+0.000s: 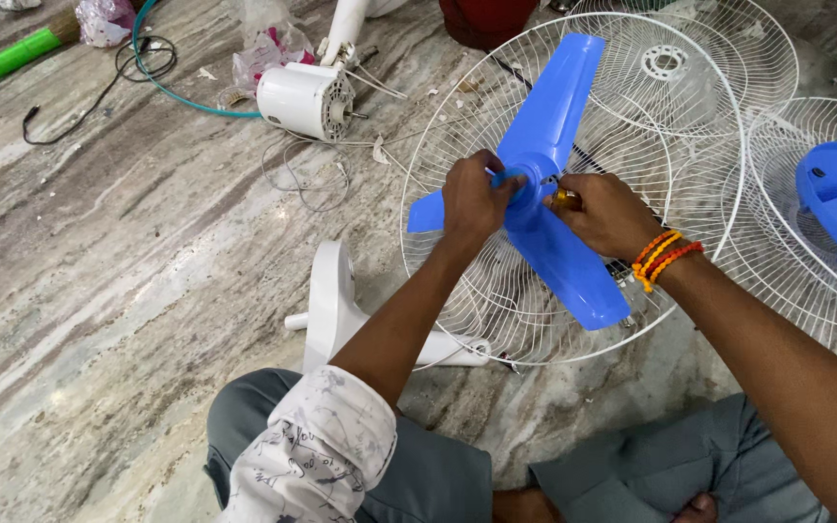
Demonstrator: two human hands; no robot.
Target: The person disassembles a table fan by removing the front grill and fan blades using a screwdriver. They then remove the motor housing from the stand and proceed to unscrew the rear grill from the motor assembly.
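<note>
Both hands at blue fan blade (544,184) hub, over white wire guard (457,145).
L hand (474,200) fingers pinch the hub cap; R hand (604,215) fingers close round small yellowish tool. Best: steady blade, keep tool square.

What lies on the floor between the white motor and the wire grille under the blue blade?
In the head view, between the motor and the grille: thin loose wires and small white scraps on the marble floor.
</note>
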